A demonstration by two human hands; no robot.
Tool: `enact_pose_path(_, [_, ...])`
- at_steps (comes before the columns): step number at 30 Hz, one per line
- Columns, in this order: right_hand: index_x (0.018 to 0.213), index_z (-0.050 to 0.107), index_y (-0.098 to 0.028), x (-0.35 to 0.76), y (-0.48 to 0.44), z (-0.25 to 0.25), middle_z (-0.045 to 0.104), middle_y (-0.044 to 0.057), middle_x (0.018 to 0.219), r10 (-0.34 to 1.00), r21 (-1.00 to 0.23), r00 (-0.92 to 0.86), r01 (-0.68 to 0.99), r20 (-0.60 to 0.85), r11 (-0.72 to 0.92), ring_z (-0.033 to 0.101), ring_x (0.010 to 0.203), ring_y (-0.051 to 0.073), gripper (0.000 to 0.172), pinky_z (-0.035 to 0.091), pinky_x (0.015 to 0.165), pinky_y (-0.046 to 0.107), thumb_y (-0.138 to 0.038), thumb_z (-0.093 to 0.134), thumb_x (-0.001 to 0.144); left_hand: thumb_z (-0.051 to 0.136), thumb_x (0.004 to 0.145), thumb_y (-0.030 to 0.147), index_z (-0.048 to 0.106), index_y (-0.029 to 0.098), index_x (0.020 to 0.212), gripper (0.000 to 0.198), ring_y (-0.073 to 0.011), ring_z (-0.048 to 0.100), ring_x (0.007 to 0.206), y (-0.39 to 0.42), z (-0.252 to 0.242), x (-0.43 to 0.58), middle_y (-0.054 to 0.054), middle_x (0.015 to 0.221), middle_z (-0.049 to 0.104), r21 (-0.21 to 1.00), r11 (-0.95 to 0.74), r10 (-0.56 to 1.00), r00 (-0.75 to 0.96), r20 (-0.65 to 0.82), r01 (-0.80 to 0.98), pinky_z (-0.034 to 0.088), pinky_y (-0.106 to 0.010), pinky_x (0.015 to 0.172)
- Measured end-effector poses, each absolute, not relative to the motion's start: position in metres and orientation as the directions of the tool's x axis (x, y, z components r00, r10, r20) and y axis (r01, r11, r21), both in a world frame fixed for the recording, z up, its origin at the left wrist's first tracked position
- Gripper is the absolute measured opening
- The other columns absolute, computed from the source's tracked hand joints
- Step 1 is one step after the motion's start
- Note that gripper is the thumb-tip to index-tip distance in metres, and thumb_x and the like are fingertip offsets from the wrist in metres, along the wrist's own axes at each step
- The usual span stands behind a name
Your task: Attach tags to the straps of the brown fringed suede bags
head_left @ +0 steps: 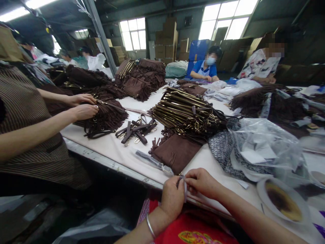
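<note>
At the table's front edge my left hand (174,196) is closed around a small dark piece with a pale, see-through strip, probably a bag strap's wrapped end. My right hand (203,183) pinches the same strip from the other side; the fingers hide most of it. A dark strap in clear plastic (149,158) runs along the table toward my left hand; whether it joins the held piece I cannot tell. Just beyond my hands lies a brown fringed bag (176,152), flat. Behind it a row of brown bags with gold zips (182,110) is stacked on edge.
Loose brown straps with metal clips (137,130) lie left of centre. A co-worker's hands (85,106) handle a fringed bag at left. To the right are a patterned cap (220,149) beside clear plastic (269,142) and a tape roll (283,200). Other people sit across the table.
</note>
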State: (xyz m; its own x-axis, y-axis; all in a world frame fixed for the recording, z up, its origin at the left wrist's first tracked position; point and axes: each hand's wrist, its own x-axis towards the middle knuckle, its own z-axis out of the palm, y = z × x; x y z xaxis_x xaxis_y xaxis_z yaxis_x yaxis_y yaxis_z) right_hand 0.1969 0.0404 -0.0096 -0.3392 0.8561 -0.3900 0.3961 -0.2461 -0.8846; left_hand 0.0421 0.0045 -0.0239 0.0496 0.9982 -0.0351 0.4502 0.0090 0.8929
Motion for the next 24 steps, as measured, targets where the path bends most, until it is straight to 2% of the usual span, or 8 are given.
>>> enact_pose_path(6, [0.050, 0.057, -0.018, 0.184, 0.047, -0.008, 0.054, -0.003, 0.041, 0.863, -0.812, -0.169, 0.462, -0.475, -0.357, 0.047, 0.035, 0.008, 0.023, 0.030, 0.034, 0.018, -0.024, 0.055, 0.073, 0.041, 0.093, 0.025, 0.067, 0.019, 0.080, 0.030, -0.0183, 0.060, 0.074, 0.004, -0.018, 0.043, -0.005, 0.078, 0.068, 0.878, -0.022, 0.997, 0.077, -0.017, 0.479, 0.041, -0.028, 0.070])
enact_pose_path(9, [0.055, 0.062, -0.018, 0.186, 0.049, -0.001, 0.056, -0.003, 0.045, 0.836, -0.820, -0.243, 0.452, -0.492, -0.352, 0.047, 0.036, 0.009, 0.019, 0.033, 0.034, 0.018, -0.016, 0.050, 0.069, 0.041, 0.093, 0.024, 0.066, 0.019, 0.080, 0.029, -0.0187, 0.059, 0.075, 0.005, -0.018, 0.041, -0.005, 0.079, 0.068, 0.873, -0.032, 0.996, 0.086, -0.012, 0.487, 0.040, -0.029, 0.071])
enact_pose_path(13, [0.064, 0.070, -0.018, 0.196, 0.052, 0.001, 0.060, -0.004, 0.050, 0.828, -0.849, -0.388, 0.495, -0.405, -0.184, 0.052, 0.043, 0.009, 0.023, 0.038, 0.041, 0.017, -0.010, 0.048, 0.062, 0.041, 0.093, 0.023, 0.067, 0.019, 0.082, 0.029, -0.0196, 0.060, 0.077, 0.006, -0.022, 0.040, -0.006, 0.080, 0.068, 0.874, -0.037, 0.996, 0.093, -0.009, 0.485, 0.041, -0.029, 0.071])
enact_pose_path(15, [0.067, 0.072, -0.018, 0.199, 0.055, -0.002, 0.062, -0.003, 0.053, 0.848, -0.848, -0.414, 0.525, -0.330, -0.074, 0.054, 0.046, 0.009, 0.024, 0.039, 0.044, 0.017, -0.010, 0.049, 0.062, 0.041, 0.093, 0.023, 0.068, 0.019, 0.083, 0.029, -0.0201, 0.060, 0.078, 0.006, -0.024, 0.040, -0.007, 0.082, 0.068, 0.875, -0.039, 0.995, 0.099, -0.010, 0.482, 0.041, -0.030, 0.073])
enact_pose_path(17, [0.066, 0.071, -0.018, 0.198, 0.057, -0.005, 0.064, -0.002, 0.054, 0.862, -0.837, -0.406, 0.546, -0.304, -0.038, 0.055, 0.046, 0.010, 0.021, 0.039, 0.044, 0.017, -0.012, 0.051, 0.064, 0.040, 0.092, 0.022, 0.068, 0.019, 0.085, 0.029, -0.0205, 0.060, 0.079, 0.005, -0.024, 0.040, -0.007, 0.084, 0.069, 0.877, -0.039, 0.995, 0.101, -0.011, 0.479, 0.042, -0.031, 0.074])
enact_pose_path(21, [0.054, 0.062, -0.018, 0.189, 0.055, -0.013, 0.060, -0.001, 0.046, 0.876, -0.817, -0.287, 0.546, -0.388, -0.183, 0.053, 0.039, 0.010, 0.020, 0.036, 0.037, 0.018, -0.022, 0.055, 0.072, 0.040, 0.091, 0.019, 0.066, 0.018, 0.085, 0.027, -0.0203, 0.061, 0.081, 0.004, -0.020, 0.039, -0.007, 0.085, 0.069, 0.882, -0.039, 0.994, 0.108, -0.013, 0.470, 0.042, -0.031, 0.076])
enact_pose_path(24, [0.055, 0.059, -0.019, 0.183, 0.050, -0.017, 0.059, -0.001, 0.044, 0.870, -0.817, -0.197, 0.481, -0.453, -0.316, 0.054, 0.037, 0.012, 0.023, 0.034, 0.034, 0.019, -0.030, 0.059, 0.075, 0.039, 0.090, 0.017, 0.064, 0.018, 0.081, 0.027, -0.0188, 0.060, 0.078, 0.004, -0.015, 0.039, -0.006, 0.081, 0.068, 0.896, -0.032, 0.992, 0.123, -0.026, 0.443, 0.041, -0.029, 0.073])
